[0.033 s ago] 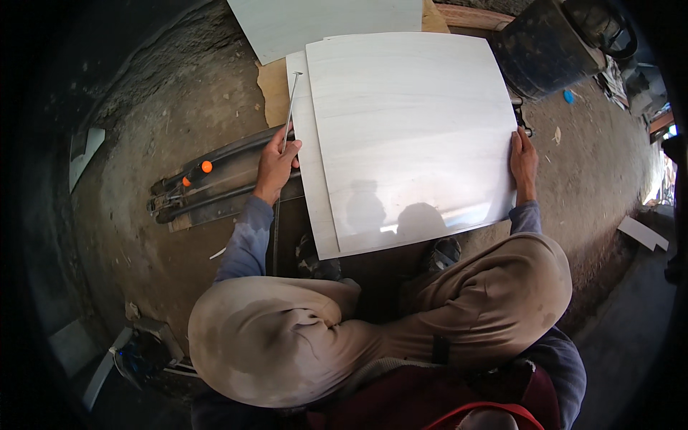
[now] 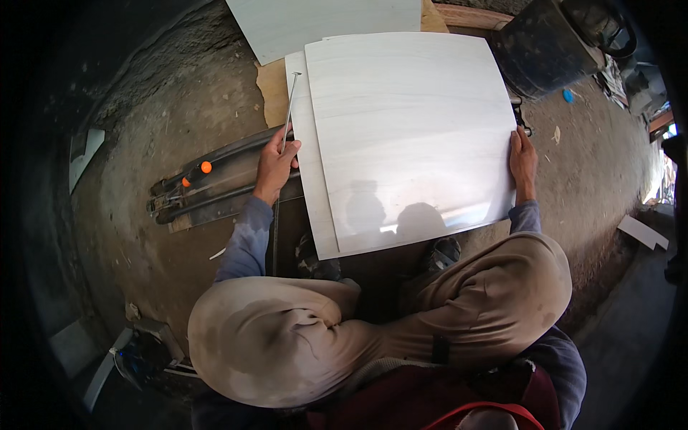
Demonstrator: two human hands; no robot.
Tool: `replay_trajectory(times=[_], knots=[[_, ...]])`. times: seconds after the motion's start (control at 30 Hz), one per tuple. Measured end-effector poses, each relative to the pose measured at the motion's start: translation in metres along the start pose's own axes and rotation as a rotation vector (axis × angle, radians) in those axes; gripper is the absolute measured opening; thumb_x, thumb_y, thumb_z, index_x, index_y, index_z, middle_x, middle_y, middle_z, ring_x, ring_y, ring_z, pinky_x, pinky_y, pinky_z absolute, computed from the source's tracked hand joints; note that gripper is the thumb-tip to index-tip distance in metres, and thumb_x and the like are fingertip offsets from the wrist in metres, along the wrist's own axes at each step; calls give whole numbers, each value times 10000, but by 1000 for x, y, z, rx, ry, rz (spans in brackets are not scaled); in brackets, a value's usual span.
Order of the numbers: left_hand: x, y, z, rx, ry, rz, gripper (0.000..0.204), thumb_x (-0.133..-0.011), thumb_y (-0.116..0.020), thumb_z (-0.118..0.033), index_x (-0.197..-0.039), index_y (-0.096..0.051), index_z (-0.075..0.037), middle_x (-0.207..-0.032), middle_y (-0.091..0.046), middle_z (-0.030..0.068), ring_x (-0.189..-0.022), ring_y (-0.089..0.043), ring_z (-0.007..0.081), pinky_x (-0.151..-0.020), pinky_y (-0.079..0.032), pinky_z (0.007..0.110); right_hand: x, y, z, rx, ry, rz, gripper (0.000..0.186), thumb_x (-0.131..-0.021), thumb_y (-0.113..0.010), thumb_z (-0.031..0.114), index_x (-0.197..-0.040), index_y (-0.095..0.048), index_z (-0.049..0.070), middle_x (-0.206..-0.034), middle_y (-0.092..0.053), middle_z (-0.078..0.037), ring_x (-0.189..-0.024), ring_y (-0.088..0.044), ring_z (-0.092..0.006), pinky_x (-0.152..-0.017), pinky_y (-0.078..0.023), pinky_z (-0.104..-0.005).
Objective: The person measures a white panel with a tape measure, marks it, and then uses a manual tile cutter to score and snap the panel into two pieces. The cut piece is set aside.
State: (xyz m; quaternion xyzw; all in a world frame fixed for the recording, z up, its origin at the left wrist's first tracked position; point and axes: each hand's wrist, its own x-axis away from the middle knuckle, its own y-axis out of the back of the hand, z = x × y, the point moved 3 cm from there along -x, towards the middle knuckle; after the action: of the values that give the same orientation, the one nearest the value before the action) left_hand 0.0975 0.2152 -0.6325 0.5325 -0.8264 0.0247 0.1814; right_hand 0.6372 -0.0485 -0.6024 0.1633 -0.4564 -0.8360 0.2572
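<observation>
I hold two stacked, glossy white tiles (image 2: pixel 408 122) in front of me, the lower one (image 2: pixel 312 193) showing along the left side. My left hand (image 2: pixel 276 161) is closed on their left edge and also holds a thin metal strip (image 2: pixel 289 107) with a small hooked end, which continues down below the hand. My right hand (image 2: pixel 523 158) grips the tiles' right edge. A manual tile cutter (image 2: pixel 179 208) with dark rails and orange knobs lies on the ground behind my left hand, partly hidden by the tiles.
Another white tile (image 2: pixel 330 18) lies beyond, over brown cardboard (image 2: pixel 274 89). A black bucket (image 2: pixel 537 57) stands at the back right near a small blue object (image 2: pixel 567 96). White offcuts lie at left (image 2: pixel 87 154) and right (image 2: pixel 638 233). A dark tool (image 2: pixel 143 358) sits at lower left.
</observation>
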Motion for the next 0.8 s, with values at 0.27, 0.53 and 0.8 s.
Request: replay_trajectory(times=[0.27, 0.53, 0.8], knots=[[-8, -1, -3, -29, -7, -36, 603, -992, -720, -213, -1545, -533, -63, -892, -634, -37, -664, -507, 51, -627, -436, 220, -5, -5, 2, -38, 16, -31, 553, -1084, -512, 457, -1487, -606, 91, -1440, -646, -210, -1347, -610, -389, -1143, -468, -467], [-7, 0, -5, -32, -11, -21, 609, -995, -722, -223, -1547, -531, -52, -876, -617, -50, -671, -503, 49, -625, -430, 220, -5, -4, 4, -10, 7, -23, 539, -1084, -510, 458, -1494, -607, 120, -1430, -651, -215, -1320, -632, -394, -1124, -487, -470], [-11, -1, 0, -39, -12, -43, 599, -1000, -720, -219, -1542, -535, -45, -895, -608, -40, -677, -503, 53, -624, -433, 220, -2, -1, 9, 14, -17, -34, 520, -1083, -510, 446, -1485, -613, 132, -1387, -673, -225, -1295, -645, -413, -1094, -505, -471]])
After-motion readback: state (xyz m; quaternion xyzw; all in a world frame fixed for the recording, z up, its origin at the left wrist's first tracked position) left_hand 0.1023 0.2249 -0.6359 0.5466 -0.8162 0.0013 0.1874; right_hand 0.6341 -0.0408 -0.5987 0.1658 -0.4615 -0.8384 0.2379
